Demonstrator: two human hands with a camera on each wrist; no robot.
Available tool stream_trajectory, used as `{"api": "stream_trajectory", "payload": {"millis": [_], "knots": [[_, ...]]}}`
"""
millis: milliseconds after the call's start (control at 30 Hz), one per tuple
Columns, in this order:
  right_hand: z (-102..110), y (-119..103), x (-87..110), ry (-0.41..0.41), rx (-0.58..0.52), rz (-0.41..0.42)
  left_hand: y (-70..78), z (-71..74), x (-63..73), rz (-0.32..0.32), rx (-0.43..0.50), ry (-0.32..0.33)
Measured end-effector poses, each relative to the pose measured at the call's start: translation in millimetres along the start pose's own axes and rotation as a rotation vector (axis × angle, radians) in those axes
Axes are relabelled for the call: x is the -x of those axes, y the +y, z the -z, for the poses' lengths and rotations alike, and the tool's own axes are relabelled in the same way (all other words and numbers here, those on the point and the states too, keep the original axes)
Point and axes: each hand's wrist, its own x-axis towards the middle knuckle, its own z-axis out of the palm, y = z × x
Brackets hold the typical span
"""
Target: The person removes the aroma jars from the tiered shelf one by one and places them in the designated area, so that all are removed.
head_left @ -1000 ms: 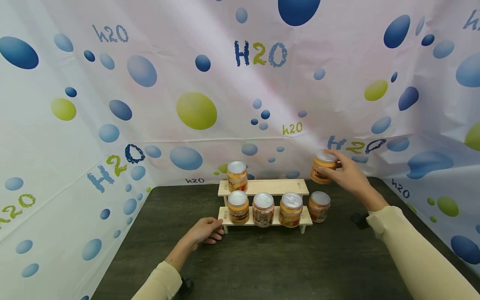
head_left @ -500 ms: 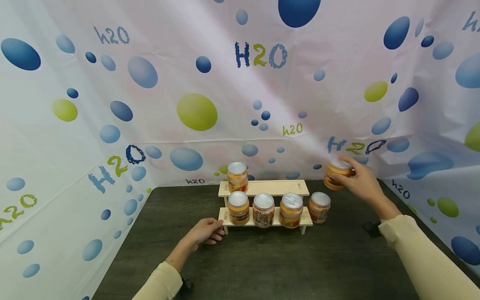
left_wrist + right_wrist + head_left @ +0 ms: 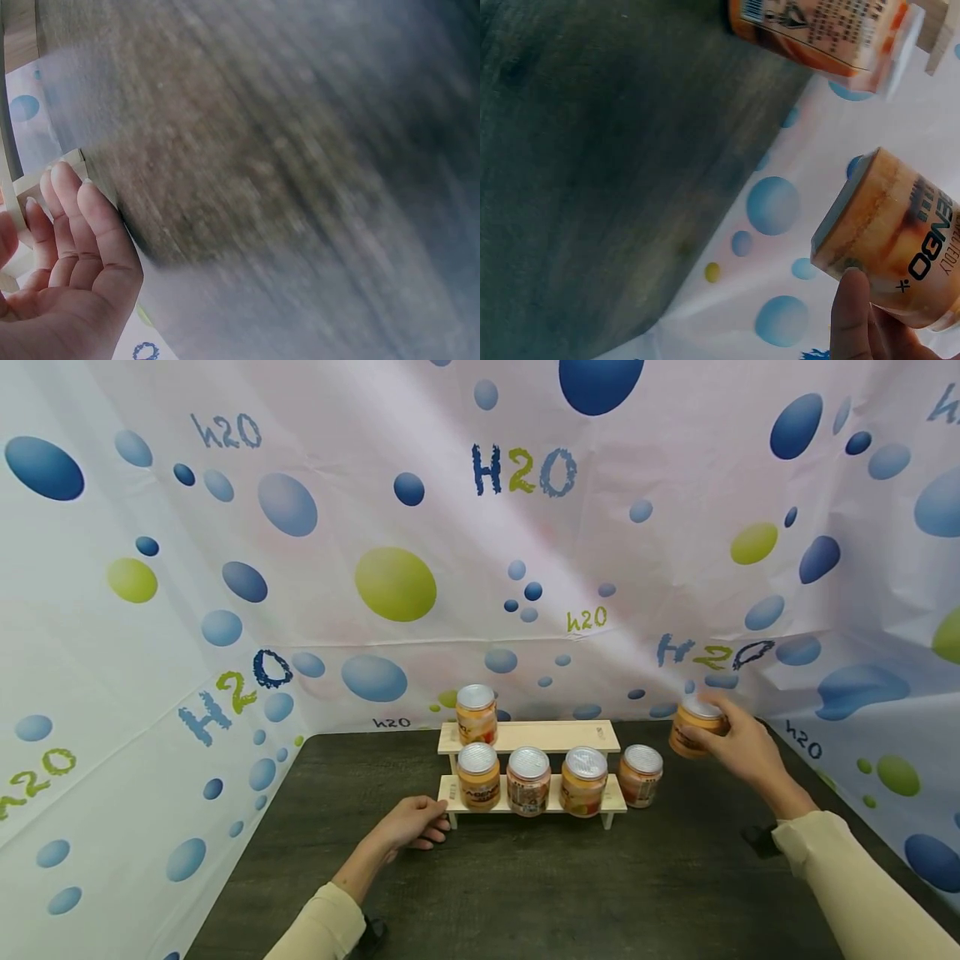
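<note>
My right hand grips an orange-labelled jar with a silvery lid, at the far right of the table. In the right wrist view the held jar shows its printed label, with my thumb against it. Another jar stands on the table beside a two-tier wooden rack. On the rack's lower tier stand three jars; one jar is at the left of the upper tier. My left hand pinches the left end of the lower tier, its fingers loosely bent in the left wrist view.
The dark table reaches back to a white curtain printed with blue and green drops, which also runs along both sides. Bare upper-tier board extends right of its jar.
My right hand has carried the jar to the right and lowered it, away from the rack and past the jar on the table. The left hand has stayed at the rack.
</note>
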Motion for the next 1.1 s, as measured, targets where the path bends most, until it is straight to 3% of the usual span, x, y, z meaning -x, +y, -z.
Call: {"api": "stream_trajectory", "payload": {"millis": [467, 1100], "knots": [[-25, 27, 12.0, -0.026, 0.023, -0.043, 1.4, -0.2, -0.7, 0.009, 0.005, -0.004], [-44, 40, 28.5, -0.071, 0.018, -0.077, 2.5, -1.1, -0.4, 0.015, -0.001, 0.003]]}}
